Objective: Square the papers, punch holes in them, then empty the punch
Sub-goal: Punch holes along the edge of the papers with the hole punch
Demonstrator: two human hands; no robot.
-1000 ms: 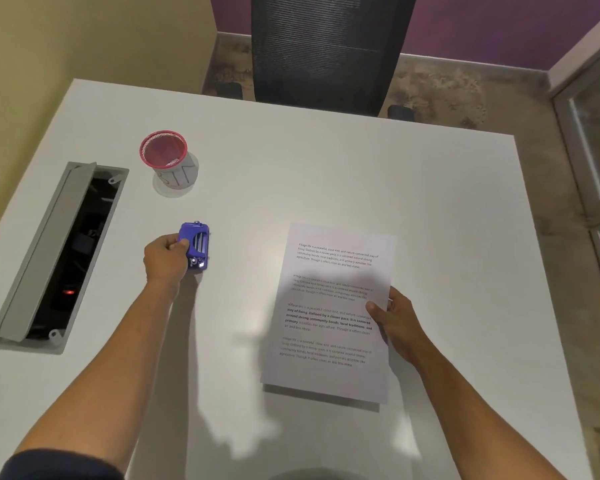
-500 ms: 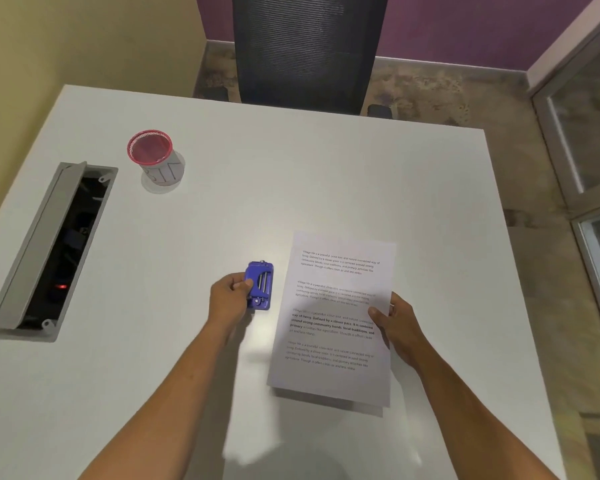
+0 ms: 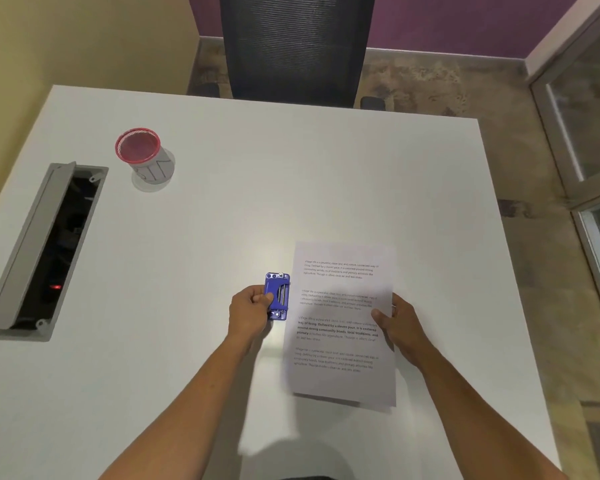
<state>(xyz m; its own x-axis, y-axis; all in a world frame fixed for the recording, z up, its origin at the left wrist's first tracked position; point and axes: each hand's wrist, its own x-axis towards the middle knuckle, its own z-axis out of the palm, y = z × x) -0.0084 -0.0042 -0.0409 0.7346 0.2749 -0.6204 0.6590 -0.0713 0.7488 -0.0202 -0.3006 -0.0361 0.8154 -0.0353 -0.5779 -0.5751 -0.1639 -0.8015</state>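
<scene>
left hand [image 3: 252, 311] grips punch [image 3: 277, 296] beside papers [image 3: 340, 323]; right hand [image 3: 400, 323] holds papers.

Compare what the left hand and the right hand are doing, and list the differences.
The left hand grips the small blue hole punch from its left side; the right hand pinches the right edge of the stack of printed white papers. The left hand's fingers curl round a compact, rigid tool; the right hand's thumb lies flat on top of thin sheets. Both hold their thing low over the white table, with punch and paper edge nearly meeting.
</scene>
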